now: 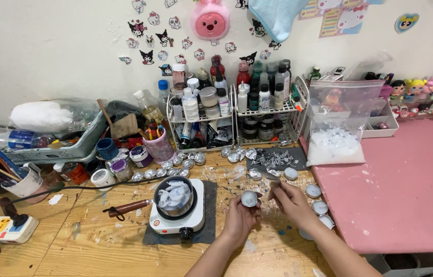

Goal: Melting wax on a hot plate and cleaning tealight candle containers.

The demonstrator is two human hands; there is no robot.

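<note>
My left hand [239,215] holds a small round silver tin cup [250,198] with pale wax inside, just above the wooden table [98,246]. My right hand [291,202] is close beside it, its fingers pinched on something small and thin near the cup's rim; what it is cannot be made out. Left of my hands, a small white electric hotplate [175,223] carries a metal pot [177,197] of white wax pieces with a wooden handle [127,208].
Several foil-wrapped cups [186,163] lie in a row behind the hotplate; filled tins [320,207] sit by the pink table [401,190]. A clear bag of white flakes [335,138], wire racks of bottles [237,107], paint pots, a brush cup [27,182] and a power strip [1,228] crowd the rest.
</note>
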